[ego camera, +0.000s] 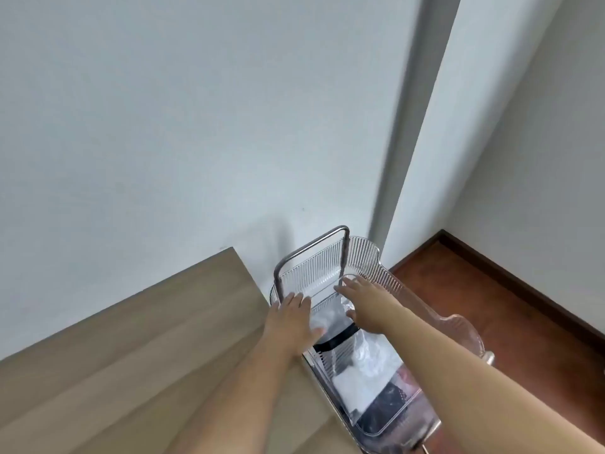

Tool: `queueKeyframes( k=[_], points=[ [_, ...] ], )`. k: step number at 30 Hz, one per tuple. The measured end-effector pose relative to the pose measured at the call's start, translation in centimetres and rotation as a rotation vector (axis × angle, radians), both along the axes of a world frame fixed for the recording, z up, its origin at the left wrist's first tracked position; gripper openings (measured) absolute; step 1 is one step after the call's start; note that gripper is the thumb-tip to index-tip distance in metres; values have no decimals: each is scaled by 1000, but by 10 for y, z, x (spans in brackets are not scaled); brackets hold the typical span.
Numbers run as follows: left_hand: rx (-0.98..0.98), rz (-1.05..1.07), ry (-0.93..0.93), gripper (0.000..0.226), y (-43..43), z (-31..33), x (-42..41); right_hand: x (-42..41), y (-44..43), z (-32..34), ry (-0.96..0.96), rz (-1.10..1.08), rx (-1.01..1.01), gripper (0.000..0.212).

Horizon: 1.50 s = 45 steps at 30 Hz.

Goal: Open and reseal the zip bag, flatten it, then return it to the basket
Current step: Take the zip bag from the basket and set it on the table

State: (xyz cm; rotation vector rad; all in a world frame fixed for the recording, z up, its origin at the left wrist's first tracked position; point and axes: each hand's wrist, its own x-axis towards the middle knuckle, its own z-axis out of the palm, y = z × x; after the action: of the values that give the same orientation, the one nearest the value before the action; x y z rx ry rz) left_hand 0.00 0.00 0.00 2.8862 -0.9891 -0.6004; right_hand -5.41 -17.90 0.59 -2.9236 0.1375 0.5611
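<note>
A clear zip bag [330, 317] lies in the far end of a transparent ribbed basket [368, 257], crumpled and shiny, with a black strip just behind it. My left hand [289, 317] is at the bag's left edge, fingers stretched forward and thumb pressed on the plastic. My right hand [365, 303] is at its right edge, thumb against the bag and fingers reaching over the basket's floor. Both hands appear to pinch the bag between thumb and fingers. The bag's seal is hidden.
The basket sits on a cart with a metal handle [311, 250], tight against a wooden table [131, 339] on the left. More clear bags and dark items [376, 398] fill the basket's near end. White walls stand behind, with red-brown floor [491, 306] to the right.
</note>
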Motion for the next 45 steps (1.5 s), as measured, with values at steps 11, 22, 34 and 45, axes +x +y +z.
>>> queueKeyframes(
  k=[11, 22, 34, 45],
  points=[
    [-271, 176, 158, 18, -33, -8, -9, 3, -28, 10, -138, -47, 142, 6],
    [-670, 226, 109, 12, 4, 102, 1, 1, -16, 140, -390, -42, 115, 14],
    [-759, 457, -36, 18, 235, 198, -21, 5, 196, 222, -559, 194, 283, 18],
    [-591, 715, -33, 15, 460, 147, -126, -34, 418, 156, -322, 496, 346, 12]
  ],
)
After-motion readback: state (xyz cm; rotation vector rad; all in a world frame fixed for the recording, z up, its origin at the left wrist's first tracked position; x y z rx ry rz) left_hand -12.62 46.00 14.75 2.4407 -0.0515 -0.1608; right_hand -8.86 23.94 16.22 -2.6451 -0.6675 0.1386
